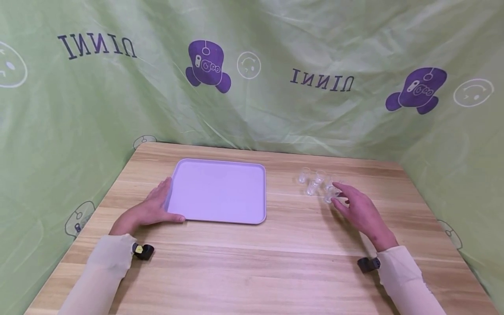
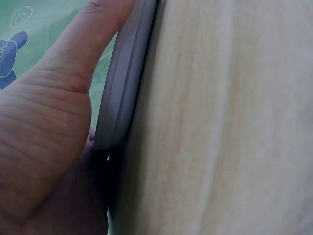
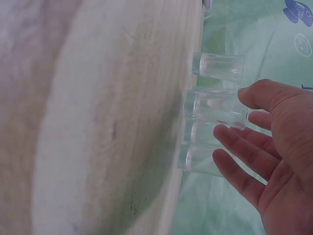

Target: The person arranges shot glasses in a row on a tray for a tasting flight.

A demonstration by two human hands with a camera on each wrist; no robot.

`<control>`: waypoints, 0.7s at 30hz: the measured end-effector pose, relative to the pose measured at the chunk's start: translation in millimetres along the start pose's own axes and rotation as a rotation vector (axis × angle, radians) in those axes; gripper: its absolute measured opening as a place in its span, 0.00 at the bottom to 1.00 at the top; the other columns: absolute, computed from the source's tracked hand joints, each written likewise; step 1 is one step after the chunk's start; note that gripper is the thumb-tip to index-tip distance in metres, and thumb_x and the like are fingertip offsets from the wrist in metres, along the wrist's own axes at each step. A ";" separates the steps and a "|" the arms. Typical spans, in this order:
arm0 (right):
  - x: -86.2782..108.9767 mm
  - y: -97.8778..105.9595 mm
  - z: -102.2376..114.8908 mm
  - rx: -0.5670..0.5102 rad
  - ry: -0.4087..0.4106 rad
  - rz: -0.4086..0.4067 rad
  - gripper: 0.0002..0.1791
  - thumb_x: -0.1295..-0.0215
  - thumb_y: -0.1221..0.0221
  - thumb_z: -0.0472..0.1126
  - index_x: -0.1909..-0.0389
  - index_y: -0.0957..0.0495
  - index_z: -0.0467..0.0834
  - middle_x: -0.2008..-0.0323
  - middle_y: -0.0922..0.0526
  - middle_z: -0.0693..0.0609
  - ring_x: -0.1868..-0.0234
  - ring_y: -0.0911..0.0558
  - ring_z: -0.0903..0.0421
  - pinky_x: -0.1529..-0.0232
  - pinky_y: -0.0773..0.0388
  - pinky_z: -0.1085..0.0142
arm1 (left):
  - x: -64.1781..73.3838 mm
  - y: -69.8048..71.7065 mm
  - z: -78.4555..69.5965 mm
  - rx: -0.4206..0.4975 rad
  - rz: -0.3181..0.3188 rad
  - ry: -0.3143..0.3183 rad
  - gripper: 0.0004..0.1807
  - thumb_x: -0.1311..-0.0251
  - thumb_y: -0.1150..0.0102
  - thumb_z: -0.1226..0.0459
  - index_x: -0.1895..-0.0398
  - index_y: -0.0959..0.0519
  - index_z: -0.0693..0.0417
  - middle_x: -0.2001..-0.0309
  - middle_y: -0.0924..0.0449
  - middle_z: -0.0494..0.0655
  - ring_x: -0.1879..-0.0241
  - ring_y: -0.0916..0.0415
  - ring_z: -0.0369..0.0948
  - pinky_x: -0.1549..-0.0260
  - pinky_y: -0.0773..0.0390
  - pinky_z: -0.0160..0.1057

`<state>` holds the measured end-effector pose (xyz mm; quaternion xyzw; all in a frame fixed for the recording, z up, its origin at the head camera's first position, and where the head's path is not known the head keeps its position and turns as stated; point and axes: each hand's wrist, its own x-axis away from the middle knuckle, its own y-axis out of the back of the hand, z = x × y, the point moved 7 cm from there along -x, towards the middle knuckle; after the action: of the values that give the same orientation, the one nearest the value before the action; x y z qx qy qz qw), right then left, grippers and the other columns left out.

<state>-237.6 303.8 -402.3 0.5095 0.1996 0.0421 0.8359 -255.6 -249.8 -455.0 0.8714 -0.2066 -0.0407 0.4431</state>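
Observation:
A light purple tray lies flat on the wooden table. My left hand rests at its near left corner, fingers stretched along the left side and thumb along the front edge. In the left wrist view, the thumb lies against the tray's rim; the other fingers are mostly hidden. Several small clear glasses stand grouped right of the tray. Beside the nearest glass, my right hand has its thumb and fingers spread and loosely bent. In the right wrist view, the thumb tip is near a glass rim.
Farther left in the group stand another glass and more close behind it. The wooden table reaches back to a green printed curtain, which also hangs along both sides. Each wrist wears a small black camera.

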 end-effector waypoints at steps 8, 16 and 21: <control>-2.8 -2.0 -3.2 -0.046 -0.042 0.051 0.28 0.29 0.37 0.33 0.31 0.30 0.31 0.39 0.22 0.31 0.56 0.13 0.37 0.56 0.15 0.43 | -1.9 -0.1 -0.5 0.001 -0.009 -0.005 0.78 0.51 0.22 0.42 0.22 0.73 0.74 0.21 0.75 0.73 0.22 0.74 0.67 0.27 0.69 0.64; -3.8 -3.7 -3.3 -0.062 -0.052 0.071 0.25 0.28 0.37 0.34 0.33 0.28 0.30 0.43 0.19 0.31 0.54 0.13 0.37 0.56 0.15 0.45 | -0.8 -0.1 -0.1 0.006 -0.015 -0.006 0.78 0.51 0.22 0.43 0.22 0.72 0.73 0.21 0.75 0.72 0.22 0.74 0.66 0.27 0.69 0.64; -4.5 -4.8 -2.9 -0.073 -0.059 0.082 0.24 0.27 0.37 0.34 0.34 0.27 0.30 0.45 0.18 0.32 0.54 0.13 0.37 0.55 0.15 0.45 | -0.5 -0.8 1.9 0.010 -0.018 0.000 0.78 0.50 0.22 0.43 0.21 0.72 0.72 0.21 0.74 0.72 0.22 0.74 0.66 0.27 0.69 0.65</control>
<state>-243.4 302.7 -406.3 0.4874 0.1520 0.0685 0.8571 -256.3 -250.6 -456.9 0.8754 -0.1991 -0.0437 0.4384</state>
